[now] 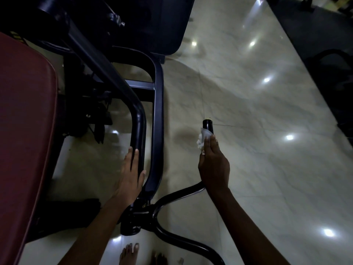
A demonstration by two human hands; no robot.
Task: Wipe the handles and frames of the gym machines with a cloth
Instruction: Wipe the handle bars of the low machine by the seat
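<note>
Two bare hands work a dim gym machine: the right hand [213,165] is wrapped around a black handle [207,125], pressing a crumpled white cloth [202,139] against the grip just below its capped end, apparently so the cloth can rub along the grip. The handle rises from a curved black bar [177,196] that joins the machine near the floor. The left hand [129,176] lies flat, fingers straight, against a bent black frame tube [138,121], grasping nothing and likely steadying the machine. Beside that tube runs a second frame rail [158,115], and a maroon padded seat [24,115] fills the left edge. Glossy pale floor tiles [257,121] reflect ceiling lights. Bare toes [131,252] show at the bottom; the close-set tubes may crowd later wiping.
</note>
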